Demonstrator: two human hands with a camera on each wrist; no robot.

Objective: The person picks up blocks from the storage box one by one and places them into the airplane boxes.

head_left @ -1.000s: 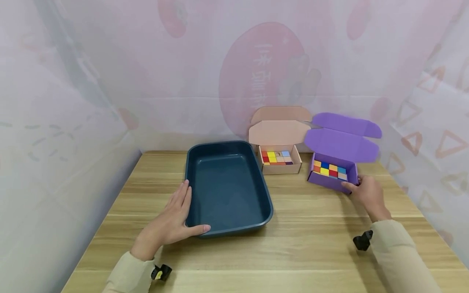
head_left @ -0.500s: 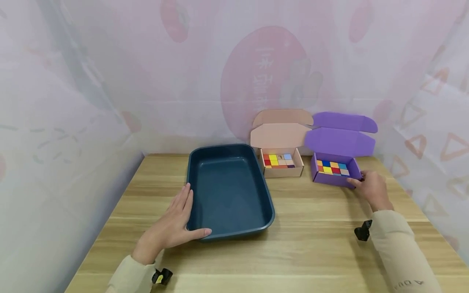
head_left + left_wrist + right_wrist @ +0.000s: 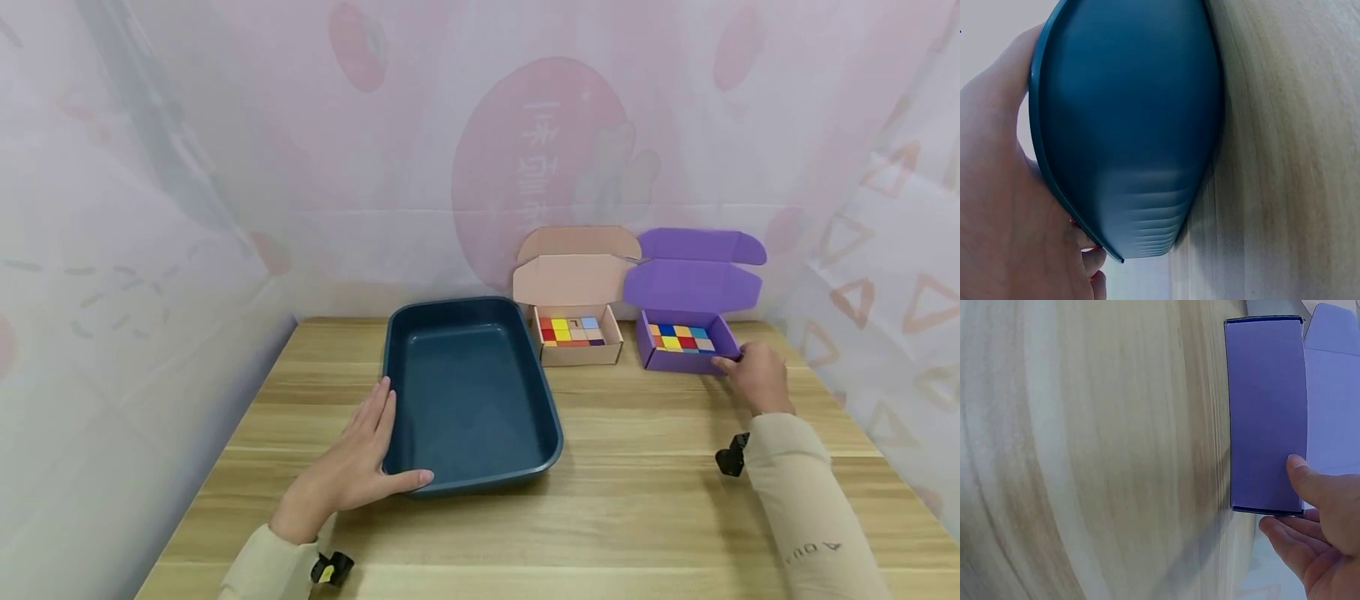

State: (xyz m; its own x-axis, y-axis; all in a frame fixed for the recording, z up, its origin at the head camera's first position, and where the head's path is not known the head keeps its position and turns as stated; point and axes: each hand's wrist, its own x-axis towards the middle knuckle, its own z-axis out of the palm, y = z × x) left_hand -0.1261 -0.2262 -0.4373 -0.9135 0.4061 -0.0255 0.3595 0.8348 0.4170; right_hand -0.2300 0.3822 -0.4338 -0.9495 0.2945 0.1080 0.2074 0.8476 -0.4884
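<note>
My left hand (image 3: 343, 467) rests against the near left corner of a dark teal tray (image 3: 555, 408). Its fingers lie straight along the left rim and the thumb lies over the front rim; the left wrist view shows the tray's outer wall (image 3: 1129, 94) beside the palm. At the right, my right hand (image 3: 759, 379) pinches the near right corner of a purple cardboard box (image 3: 671, 361). Its thumb presses the front wall and the fingers are at the side, as the right wrist view shows on the box (image 3: 1266, 412). Several coloured blocks (image 3: 678, 337) fill the box, whose lid stands raised.
A pale peach cardboard box (image 3: 581, 357), lid up, holds several coloured blocks (image 3: 570, 329) between tray and purple box. All stand on a wood-grain table (image 3: 622, 525). A printed cloth (image 3: 375, 167) hangs behind and at both sides.
My right hand has pushed the purple box back slightly and turned it, so its front now sits nearly square beside the peach box. My left hand stays on the tray.
</note>
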